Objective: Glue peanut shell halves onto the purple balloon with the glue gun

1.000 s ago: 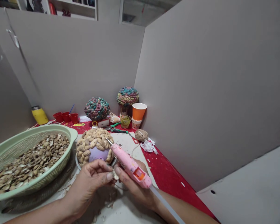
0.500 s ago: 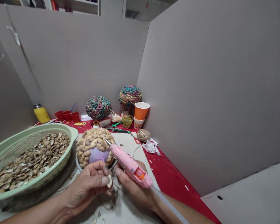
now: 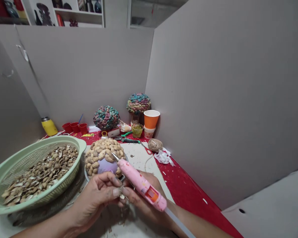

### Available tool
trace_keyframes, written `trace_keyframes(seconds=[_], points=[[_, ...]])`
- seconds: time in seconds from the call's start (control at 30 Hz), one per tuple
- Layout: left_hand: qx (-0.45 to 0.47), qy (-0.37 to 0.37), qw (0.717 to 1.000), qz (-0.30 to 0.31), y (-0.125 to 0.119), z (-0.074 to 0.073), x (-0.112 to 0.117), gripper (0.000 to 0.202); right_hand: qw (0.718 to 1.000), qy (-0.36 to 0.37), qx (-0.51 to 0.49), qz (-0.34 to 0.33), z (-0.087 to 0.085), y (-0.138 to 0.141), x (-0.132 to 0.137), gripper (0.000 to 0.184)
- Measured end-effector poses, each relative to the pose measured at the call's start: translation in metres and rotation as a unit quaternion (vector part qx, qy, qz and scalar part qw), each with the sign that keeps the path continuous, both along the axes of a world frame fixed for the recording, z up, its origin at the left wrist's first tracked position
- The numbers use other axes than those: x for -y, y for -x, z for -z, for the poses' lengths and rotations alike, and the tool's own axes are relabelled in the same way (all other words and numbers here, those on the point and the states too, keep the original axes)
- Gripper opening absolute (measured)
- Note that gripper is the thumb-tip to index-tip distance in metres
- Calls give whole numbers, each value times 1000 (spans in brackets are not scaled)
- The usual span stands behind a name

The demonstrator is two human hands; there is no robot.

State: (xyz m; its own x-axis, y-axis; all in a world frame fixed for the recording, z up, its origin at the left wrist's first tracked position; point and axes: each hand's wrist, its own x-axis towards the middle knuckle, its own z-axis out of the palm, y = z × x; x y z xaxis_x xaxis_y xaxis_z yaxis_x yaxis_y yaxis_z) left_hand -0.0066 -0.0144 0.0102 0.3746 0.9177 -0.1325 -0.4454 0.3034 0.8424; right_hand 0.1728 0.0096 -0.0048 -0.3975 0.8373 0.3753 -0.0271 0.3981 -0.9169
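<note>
My left hand (image 3: 99,195) is closed, pinching a small pale peanut shell (image 3: 122,196) between thumb and fingers. My right hand (image 3: 146,198) grips a pink glue gun (image 3: 141,183), its metal nozzle pointing up and left and a clear glue stick (image 3: 177,220) running out of its back. The right thumb and finger meet the left fingertips at the shell, which they partly hide. Just beyond my hands sits a ball covered with peanut shells (image 3: 105,150). A bare purple patch (image 3: 106,166) shows on its near side. The nozzle appears in front of the ball; contact cannot be made out.
A green basket (image 3: 80,145) of shells stands at left. Behind are red cups (image 3: 83,128), a yellow bottle (image 3: 49,127), two coloured shell-covered balls (image 3: 106,118), an orange cup (image 3: 151,120), pliers (image 3: 130,140) and twine (image 3: 155,144). Grey panels (image 3: 225,99) enclose the table.
My right thumb and finger have come over to the left fingertips and now touch the shell. The view has tilted up slightly, showing more of the shelves.
</note>
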Motion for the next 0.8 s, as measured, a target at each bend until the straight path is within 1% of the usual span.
trace_keyframes(seconds=[0.1,0.23,0.37,0.47,0.53,0.67,0.8], points=[[19,12,1000,10,1,-1,1,18,1000,-8,11,-4,-6,-1,3,18],[44,36,998,24,3,-2,0,20,999,-34,-15,4,-4,1,3,16],[49,52,997,33,11,-1,-1,21,1000,-21,-19,-13,-1,8,0,20],[54,55,996,36,18,1,-1,19,999,-1,-22,-37,-2,14,0,21],[54,52,996,41,23,0,-1,18,999,0,-25,-48,-3,17,1,21],[53,33,997,45,35,-7,-2,19,998,-18,-10,-51,-12,15,1,23],[46,14,999,17,50,-18,-3,17,999,-21,-4,-50,-26,13,0,27]])
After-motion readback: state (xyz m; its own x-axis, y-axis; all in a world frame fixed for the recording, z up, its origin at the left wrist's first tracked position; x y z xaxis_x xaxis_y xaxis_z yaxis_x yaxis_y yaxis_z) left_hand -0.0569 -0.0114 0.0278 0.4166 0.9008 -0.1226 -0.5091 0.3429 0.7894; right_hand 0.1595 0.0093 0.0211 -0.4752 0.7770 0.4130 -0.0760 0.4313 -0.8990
